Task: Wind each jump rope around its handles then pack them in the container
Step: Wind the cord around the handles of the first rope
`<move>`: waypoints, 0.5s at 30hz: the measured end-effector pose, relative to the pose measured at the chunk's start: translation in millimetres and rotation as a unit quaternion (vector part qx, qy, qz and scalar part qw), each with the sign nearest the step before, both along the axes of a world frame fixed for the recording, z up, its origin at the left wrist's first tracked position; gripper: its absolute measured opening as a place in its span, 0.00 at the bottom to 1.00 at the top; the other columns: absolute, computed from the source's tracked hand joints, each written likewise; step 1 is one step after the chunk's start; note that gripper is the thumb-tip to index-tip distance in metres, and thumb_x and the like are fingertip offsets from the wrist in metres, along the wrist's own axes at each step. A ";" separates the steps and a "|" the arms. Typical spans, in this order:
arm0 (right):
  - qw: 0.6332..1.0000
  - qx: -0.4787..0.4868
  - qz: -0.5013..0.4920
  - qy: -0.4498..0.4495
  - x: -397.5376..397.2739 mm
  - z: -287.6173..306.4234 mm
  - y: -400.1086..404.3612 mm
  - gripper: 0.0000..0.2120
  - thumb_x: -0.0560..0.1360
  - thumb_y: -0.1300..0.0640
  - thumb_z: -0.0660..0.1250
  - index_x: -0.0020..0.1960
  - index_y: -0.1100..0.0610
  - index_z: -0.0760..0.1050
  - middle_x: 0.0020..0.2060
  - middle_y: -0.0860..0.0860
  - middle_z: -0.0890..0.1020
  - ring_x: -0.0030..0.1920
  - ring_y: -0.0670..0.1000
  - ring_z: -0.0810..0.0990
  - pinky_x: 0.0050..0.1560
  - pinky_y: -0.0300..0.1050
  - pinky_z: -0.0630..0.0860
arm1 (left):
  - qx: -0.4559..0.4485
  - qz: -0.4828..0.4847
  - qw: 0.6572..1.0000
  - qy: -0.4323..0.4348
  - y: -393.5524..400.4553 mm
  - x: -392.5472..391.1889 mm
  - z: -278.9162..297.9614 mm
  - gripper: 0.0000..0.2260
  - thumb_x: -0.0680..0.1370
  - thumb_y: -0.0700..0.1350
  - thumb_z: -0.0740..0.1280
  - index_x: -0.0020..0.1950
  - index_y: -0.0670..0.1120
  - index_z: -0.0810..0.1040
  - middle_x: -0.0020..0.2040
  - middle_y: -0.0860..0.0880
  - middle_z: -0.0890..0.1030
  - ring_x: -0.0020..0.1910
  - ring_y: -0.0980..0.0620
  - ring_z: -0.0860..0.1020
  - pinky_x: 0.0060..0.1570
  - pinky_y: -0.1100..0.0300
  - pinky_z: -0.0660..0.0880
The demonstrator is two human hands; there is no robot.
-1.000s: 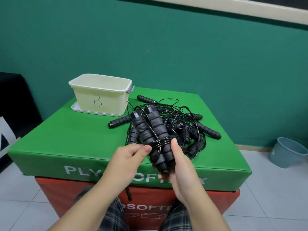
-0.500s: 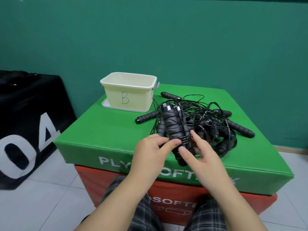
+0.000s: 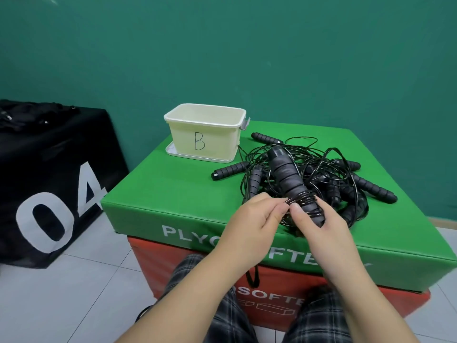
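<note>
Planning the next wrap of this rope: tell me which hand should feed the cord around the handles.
Left. The left hand already pinches the cord beside the coils, while the right hand grips the paired handles and looks best kept steadying them.

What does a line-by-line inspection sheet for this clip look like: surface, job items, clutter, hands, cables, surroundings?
Surface: green plyo box stacked on a red plyo box.
Job's things: cream container marked B, open, standing on its lid; held pair of handles with a few cord turns near the lower end; tangled pile of jump ropes on the green box.
Clutter: nothing seen.
Hands: left hand pinches the cord beside the turns; right hand has its grip round the handles' lower end.
Cables: black strap hangs over the red box front.
Surroundings: teal wall, tiled floor, black box marked 04.
</note>
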State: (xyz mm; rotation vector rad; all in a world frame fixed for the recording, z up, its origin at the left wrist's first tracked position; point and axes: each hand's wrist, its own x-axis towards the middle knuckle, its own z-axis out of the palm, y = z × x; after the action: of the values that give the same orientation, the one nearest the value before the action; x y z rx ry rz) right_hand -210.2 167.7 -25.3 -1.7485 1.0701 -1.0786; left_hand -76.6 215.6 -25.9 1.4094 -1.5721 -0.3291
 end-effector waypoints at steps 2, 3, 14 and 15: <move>0.998 0.017 0.008 -0.060 2.9 -0.4 1.2 0.01 0.75 0.50 0.68 0.46 0.47 0.78 0.38 0.40 0.83 0.40 0.38 0.79 0.43 0.35 0.72 | -0.002 -0.009 0.999 -0.032 -0.4 0.7 1.8 0.16 0.80 0.50 0.55 0.58 0.47 0.78 0.41 0.53 0.72 0.42 0.56 0.72 0.44 0.56 0.71; 0.996 0.031 0.012 -0.085 4.1 -1.5 1.8 0.04 0.74 0.49 0.69 0.46 0.48 0.78 0.38 0.39 0.83 0.39 0.38 0.79 0.45 0.39 0.74 | -0.004 -0.003 0.999 -0.051 -0.6 1.5 2.7 0.15 0.81 0.49 0.54 0.59 0.47 0.77 0.42 0.53 0.72 0.42 0.56 0.71 0.44 0.56 0.71; 0.961 0.144 0.047 -0.233 5.3 19.3 17.5 0.18 0.70 0.46 0.73 0.52 0.59 0.80 0.42 0.56 0.80 0.40 0.48 0.77 0.34 0.41 0.74 | 0.053 0.086 0.983 -0.150 0.6 2.4 18.8 0.26 0.74 0.65 0.42 0.45 0.46 0.69 0.36 0.48 0.76 0.38 0.44 0.75 0.36 0.50 0.68; 0.956 0.150 0.053 -0.247 4.9 21.8 19.1 0.18 0.70 0.47 0.71 0.51 0.60 0.79 0.41 0.56 0.81 0.38 0.49 0.78 0.33 0.41 0.74 | 0.050 0.089 0.983 -0.152 -1.0 2.4 19.1 0.29 0.72 0.67 0.40 0.46 0.46 0.69 0.37 0.48 0.77 0.39 0.44 0.75 0.37 0.50 0.69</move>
State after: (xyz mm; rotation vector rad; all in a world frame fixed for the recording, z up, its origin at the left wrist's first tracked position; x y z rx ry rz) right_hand -205.2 186.8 -3.5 -1.1940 0.7684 -1.1378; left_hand -74.2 214.7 -6.7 1.7294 -1.6736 -0.0892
